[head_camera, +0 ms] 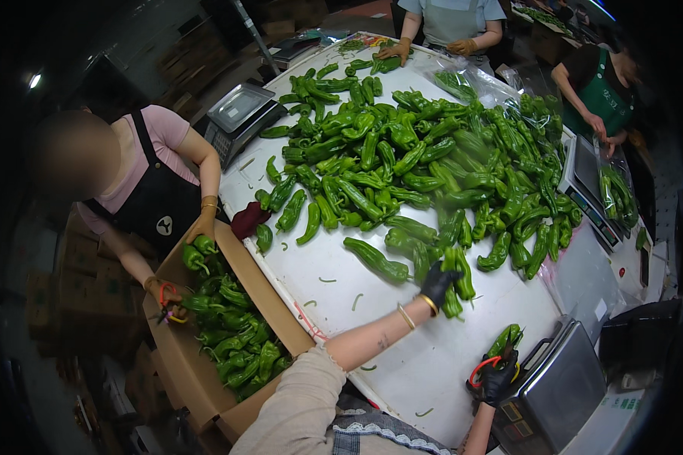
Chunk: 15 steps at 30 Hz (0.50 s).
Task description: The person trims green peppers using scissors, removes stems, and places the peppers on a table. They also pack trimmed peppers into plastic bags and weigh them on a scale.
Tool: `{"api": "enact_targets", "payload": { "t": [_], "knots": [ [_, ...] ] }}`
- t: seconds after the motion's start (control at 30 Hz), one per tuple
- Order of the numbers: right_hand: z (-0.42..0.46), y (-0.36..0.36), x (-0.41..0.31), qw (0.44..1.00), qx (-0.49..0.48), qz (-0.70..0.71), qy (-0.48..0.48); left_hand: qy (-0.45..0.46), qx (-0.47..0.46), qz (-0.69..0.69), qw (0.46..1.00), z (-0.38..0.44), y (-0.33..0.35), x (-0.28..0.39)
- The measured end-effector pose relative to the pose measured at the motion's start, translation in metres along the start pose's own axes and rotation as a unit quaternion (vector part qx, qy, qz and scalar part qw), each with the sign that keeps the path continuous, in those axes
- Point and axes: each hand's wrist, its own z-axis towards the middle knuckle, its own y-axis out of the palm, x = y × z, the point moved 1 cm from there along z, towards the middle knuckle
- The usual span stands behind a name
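Note:
My left hand (439, 282), in a black glove, closes around a few long green peppers (459, 274) over the white table (319, 284). My right hand (498, 378), also in a black glove, has its fingers around scissors (485, 368) with red and yellow handles. The scissors' dark blades lie by a single green pepper (504, 341) just beyond that hand; whether the fingers also grip this pepper cannot be told. A large heap of green peppers (375, 165) spreads across the table beyond both hands, and cut stems are scattered near the front edge.
A cardboard box (262, 273) of peppers stands at the left, where a co-worker (148, 170) holds peppers and scissors. Two more co-workers stand at the far side. Scales (566, 387) sit at the near right, far right (589, 187) and left (242, 116). Plastic bags lie about.

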Motion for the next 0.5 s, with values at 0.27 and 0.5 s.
{"api": "enact_targets", "payload": {
  "t": [0.27,0.5],
  "knots": [
    [0.001,0.002,0.012,1.0,0.002,0.002,-0.028,-0.143,-0.135,-0.087,0.977,-0.024,-0.006,0.114],
    [0.003,0.004,-0.062,0.986,-0.009,-0.169,-0.005,-0.028,-0.247,0.291,0.924,-0.176,-0.066,0.075]
  ]
}}
